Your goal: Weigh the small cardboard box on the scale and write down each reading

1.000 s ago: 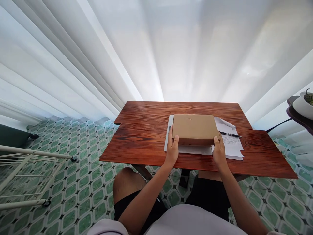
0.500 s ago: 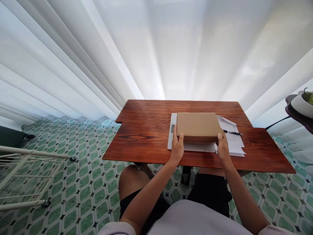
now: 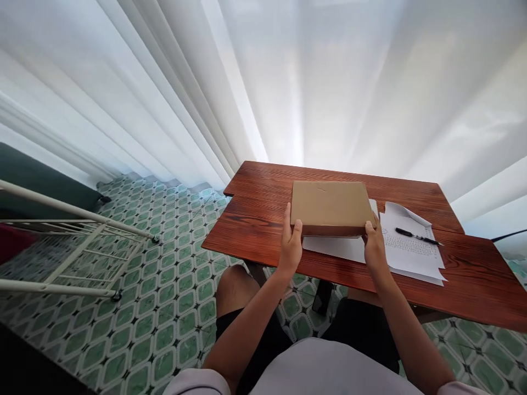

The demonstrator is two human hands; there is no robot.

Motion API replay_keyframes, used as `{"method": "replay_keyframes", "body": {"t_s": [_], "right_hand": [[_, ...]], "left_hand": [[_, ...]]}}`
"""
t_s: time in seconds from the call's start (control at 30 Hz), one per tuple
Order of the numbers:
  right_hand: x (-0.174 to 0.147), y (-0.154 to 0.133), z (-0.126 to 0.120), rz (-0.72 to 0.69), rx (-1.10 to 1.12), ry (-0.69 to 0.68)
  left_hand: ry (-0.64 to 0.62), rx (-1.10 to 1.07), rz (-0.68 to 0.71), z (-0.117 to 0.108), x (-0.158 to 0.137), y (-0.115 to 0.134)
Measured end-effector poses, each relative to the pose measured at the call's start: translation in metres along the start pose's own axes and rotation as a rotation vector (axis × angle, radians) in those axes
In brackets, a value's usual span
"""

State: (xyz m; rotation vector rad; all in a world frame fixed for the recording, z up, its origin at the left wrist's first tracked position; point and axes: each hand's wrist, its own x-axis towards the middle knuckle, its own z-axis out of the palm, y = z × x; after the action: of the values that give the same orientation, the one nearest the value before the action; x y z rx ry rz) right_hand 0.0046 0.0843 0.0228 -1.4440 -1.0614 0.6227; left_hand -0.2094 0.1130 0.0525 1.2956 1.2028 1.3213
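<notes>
Item one: a brown cardboard box (image 3: 332,202), over the middle of the table (image 3: 255,224), in front of us. Its top is closed, with a small crease toward the far edge.

Item two: our left hand (image 3: 291,247), clamped on the box's left side, thumb at the near corner.

Item three: our right hand (image 3: 375,249), clamped on the right side, thumb likewise at the near corner.

Item four: a flat white item (image 3: 335,248), partly under the box; kind unclear. Whether the box rests on it or is held just above, we cannot tell.

Item five: written papers (image 3: 405,263), right of the box, one far corner curled, bearing a black pen (image 3: 416,236).

Condition, as we judge it: the two-sided grip is complete; release is not yet done, nor is the box opened. Contents unseen.
</notes>
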Motion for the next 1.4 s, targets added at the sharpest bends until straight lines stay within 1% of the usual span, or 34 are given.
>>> {"method": "replay_keyframes", "body": {"t_s": [0.07,0.17,0.27,0.37,0.47,0.63,0.7,0.8,1.07,1.4], "right_hand": [[0.002,-0.013,0.02,0.043,0.057,-0.044],[0.005,-0.03,0.048,0.014,0.076,-0.128],[0.008,-0.039,0.075,-0.01,0.085,-0.211],[0.008,-0.039,0.1,-0.011,0.096,-0.287],[0.006,-0.037,0.123,-0.008,0.103,-0.345],[-0.001,-0.033,0.151,0.02,0.099,-0.394],[-0.003,-0.032,0.156,0.033,0.094,-0.406],[-0.004,-0.029,0.16,0.041,0.086,-0.419],[-0.007,-0.017,0.164,0.065,0.058,-0.424],[-0.009,-0.009,0.164,0.029,0.042,-0.461]], "left_hand": [[0.056,-0.002,-0.001,-0.016,0.004,0.003],[0.151,-0.012,0.013,-0.04,0.008,0.007],[0.233,-0.018,0.028,-0.063,0.01,0.008],[0.305,-0.003,0.027,-0.084,0.012,0.004],[0.371,0.004,0.025,-0.102,0.013,-0.005],[0.447,-0.042,0.008,-0.124,0.016,-0.026],[0.478,-0.036,0.002,-0.128,0.018,-0.032],[0.486,-0.026,-0.013,-0.13,0.019,-0.036],[0.507,-0.039,-0.072,-0.128,0.018,-0.045],[0.522,0.027,-0.033,-0.132,0.023,-0.06]]}}
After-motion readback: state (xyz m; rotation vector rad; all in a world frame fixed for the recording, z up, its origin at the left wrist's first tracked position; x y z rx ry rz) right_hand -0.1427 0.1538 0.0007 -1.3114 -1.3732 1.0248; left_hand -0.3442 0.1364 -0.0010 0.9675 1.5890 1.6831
